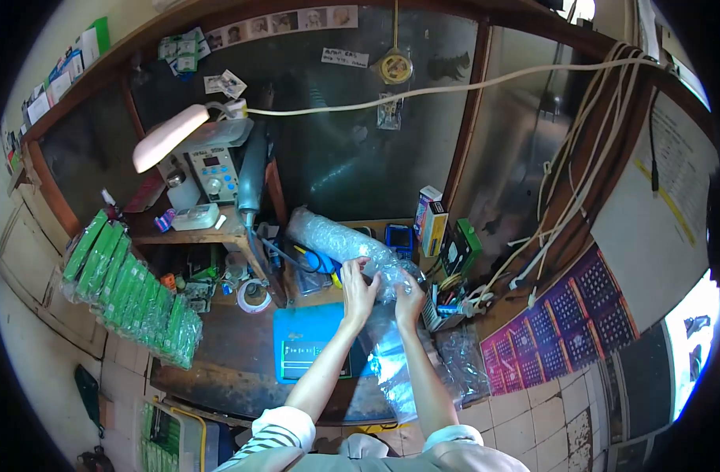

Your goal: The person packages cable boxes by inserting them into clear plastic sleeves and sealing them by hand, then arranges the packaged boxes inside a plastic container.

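A thick roll of clear bubble wrap point(328, 236) lies slanted across the back of the desk. At its right end are both hands, with clear plastic between them. My left hand point(358, 289) has its fingers bent against the wrap. My right hand point(408, 297) is closed on the edge of the plastic. A loose sheet of clear plastic point(395, 377) hangs down beneath my right forearm, over the desk's front edge. Left of my left forearm, a blue mat point(297, 330) lies on the dark desk.
Green packs in clear plastic point(132, 291) stand at the left. A shelf holds a station with a display point(216, 175) under a lamp point(169, 138). A tape roll point(254, 296), small boxes point(433, 228), and a pen holder point(443, 311) surround the work area. Cables hang at the right.
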Motion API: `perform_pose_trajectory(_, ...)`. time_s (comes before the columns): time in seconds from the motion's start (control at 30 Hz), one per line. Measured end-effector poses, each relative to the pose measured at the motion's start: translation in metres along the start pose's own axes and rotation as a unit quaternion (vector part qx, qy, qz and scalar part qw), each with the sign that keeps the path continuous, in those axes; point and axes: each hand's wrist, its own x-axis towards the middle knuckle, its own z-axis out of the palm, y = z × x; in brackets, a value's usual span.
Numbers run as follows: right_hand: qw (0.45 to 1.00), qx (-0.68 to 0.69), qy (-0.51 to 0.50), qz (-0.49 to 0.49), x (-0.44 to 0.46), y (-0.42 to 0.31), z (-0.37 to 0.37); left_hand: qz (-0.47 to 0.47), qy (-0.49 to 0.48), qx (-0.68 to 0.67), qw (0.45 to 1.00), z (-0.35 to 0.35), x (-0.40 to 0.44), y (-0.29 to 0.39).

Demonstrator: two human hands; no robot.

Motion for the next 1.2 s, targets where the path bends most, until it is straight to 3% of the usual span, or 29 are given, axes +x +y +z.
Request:
perform_pose_trajectory(0.13,0.997,0.024,-0.063,-0.046,0.021,0.021,0.018,-0.002,0.005,0.039,0.999,0.01,0.011,-0.005)
perform_pose_trajectory(0.2,0.984,0.044,-0.157,-0.076,0.029,0.021,0.025,0.007,0.024,0.026,0.999,0.009,0.014,-0.01)
perform_pose_trajectory(0.27,0.978,0.074,-0.182,-0.064,0.031,0.014,0.033,-0.033,0.004,-0.033,0.999,0.003,0.014,-0.012)
perform_pose_trajectory(0.37,0.961,0.187,-0.202,0.042,0.039,0.029,0.057,-0.064,-0.006,-0.064,0.996,-0.003,0.014,-0.02)
perform_pose_trajectory(0.53,0.95,0.23,-0.185,0.103,0.033,0.003,0.065,-0.076,-0.041,-0.138,0.987,-0.015,0.019,-0.023)
perform_pose_trajectory(0.6,0.872,0.442,-0.131,0.165,0.027,-0.001,0.064,-0.058,-0.044,-0.157,0.985,-0.012,0.017,-0.034)
perform_pose_trajectory(0.63,0.833,0.496,-0.154,0.191,0.021,-0.017,0.055,-0.07,-0.036,-0.189,0.979,-0.008,0.016,-0.037)
perform_pose_trajectory(0.67,0.834,0.495,-0.154,0.191,0.02,-0.007,0.058,-0.081,-0.028,-0.22,0.972,-0.005,0.015,-0.039)
perform_pose_trajectory(0.73,0.945,0.257,-0.195,0.045,0.015,-0.005,0.061,-0.106,-0.039,-0.242,0.964,-0.011,0.019,-0.033)
perform_pose_trajectory(0.77,0.955,0.158,-0.253,0.002,0.014,-0.002,0.052,-0.131,-0.052,-0.261,0.955,-0.014,0.019,-0.029)
perform_pose_trajectory(0.8,0.965,0.078,-0.243,-0.065,0.012,-0.019,0.045,-0.133,-0.052,-0.261,0.955,-0.012,0.017,-0.035)
perform_pose_trajectory(0.9,0.966,0.04,-0.232,-0.105,0.015,-0.011,0.054,-0.094,-0.033,-0.319,0.943,-0.007,0.015,-0.051)
perform_pose_trajectory(0.97,0.956,-0.006,-0.221,-0.192,0.019,0.0,0.064,-0.094,-0.037,-0.313,0.944,-0.01,0.016,-0.046)
perform_pose_trajectory(1.1,0.934,-0.113,-0.195,-0.278,0.024,-0.009,0.071,-0.113,-0.065,-0.306,0.943,-0.018,0.013,-0.042)
perform_pose_trajectory(1.2,0.936,-0.139,-0.166,-0.276,0.019,-0.011,0.07,-0.137,-0.084,-0.322,0.933,-0.017,0.012,-0.042)
